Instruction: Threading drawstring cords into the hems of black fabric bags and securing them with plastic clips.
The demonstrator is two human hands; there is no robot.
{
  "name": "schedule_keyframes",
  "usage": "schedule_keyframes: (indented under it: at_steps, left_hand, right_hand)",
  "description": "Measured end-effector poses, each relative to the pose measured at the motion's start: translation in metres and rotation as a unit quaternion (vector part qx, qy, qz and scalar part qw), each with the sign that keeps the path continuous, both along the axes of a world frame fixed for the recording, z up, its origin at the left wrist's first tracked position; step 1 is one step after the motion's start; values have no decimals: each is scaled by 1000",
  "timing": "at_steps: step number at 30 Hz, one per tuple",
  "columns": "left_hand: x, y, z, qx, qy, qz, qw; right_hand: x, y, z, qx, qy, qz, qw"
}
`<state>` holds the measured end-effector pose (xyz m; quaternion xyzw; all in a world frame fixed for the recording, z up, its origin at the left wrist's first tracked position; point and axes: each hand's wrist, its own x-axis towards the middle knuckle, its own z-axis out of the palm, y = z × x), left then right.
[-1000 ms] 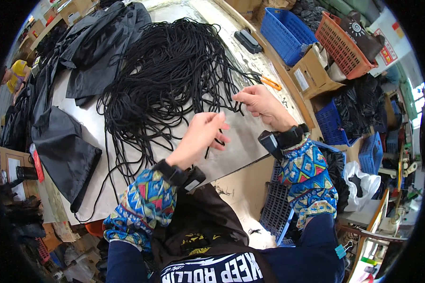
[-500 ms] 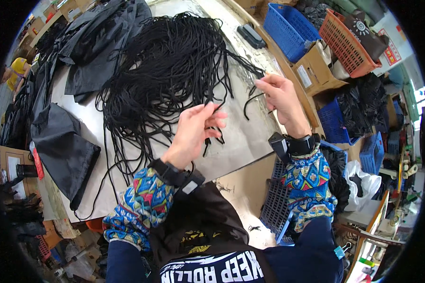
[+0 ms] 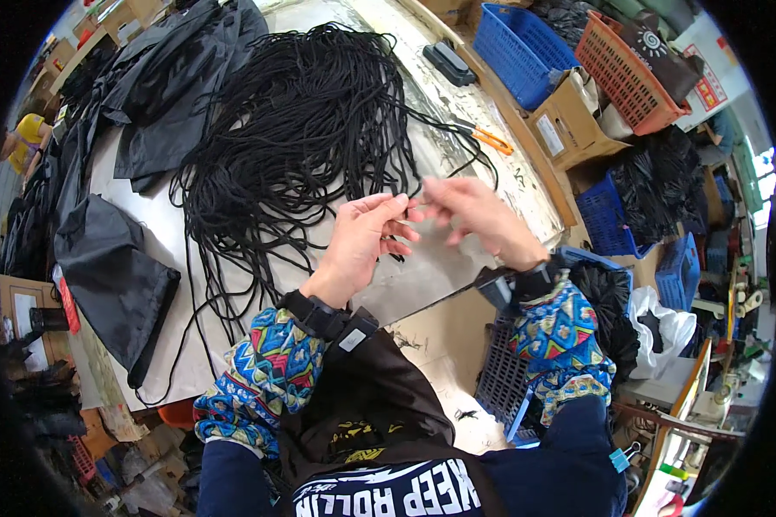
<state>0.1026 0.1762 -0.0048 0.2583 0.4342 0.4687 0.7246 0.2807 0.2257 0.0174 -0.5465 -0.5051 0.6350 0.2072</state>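
Note:
A large tangled heap of black cords [image 3: 293, 129] lies on the pale worktable [image 3: 440, 271], loose strands trailing toward me. My left hand [image 3: 358, 241] is at the near right edge of the heap, thumb and fingertips pinched on a black cord; short dark strands show below the fingers. My right hand [image 3: 483, 220] has its fingertips right beside those of the left. Motion smears its fingers, so whether it grips anything is unclear. Beyond it, an orange-handled tool [image 3: 493, 141] lies near the table's right edge, cords beside it.
Black fabric pieces [image 3: 177, 95] and a black fabric pouch [image 3: 116, 271] cover the left side. A dark oblong case [image 3: 449, 65] sits at the far right edge. Past the wooden rim stand a blue basket [image 3: 526, 56], an orange basket [image 3: 634, 73] and a cardboard box [image 3: 573, 125].
My right hand has come left and nearer, from the table's right edge to my left hand, uncovering the orange-handled tool. My left hand has shifted slightly right.

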Motion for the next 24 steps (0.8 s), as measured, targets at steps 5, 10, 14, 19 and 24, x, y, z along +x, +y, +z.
schedule_keyframes:
  at_steps: [5,10,14,19,24]
  left_hand:
    - [4,-2,0,-5,52,-44,998]
    - [-4,-8,-7,2,93,-26,995]
    - [4,-13,-6,20,101,-29,994]
    - [12,-12,-7,52,115,-45,991]
    - [-5,-11,-4,-19,75,66,995]
  right_hand:
    - [-7,0,-12,25,107,-8,994]
    - [6,6,-10,60,148,-64,985]
    - [-3,0,-13,30,65,41,997]
    - [-10,-2,-17,45,79,38,995]
    - [-8,-4,-8,99,132,-68,984]
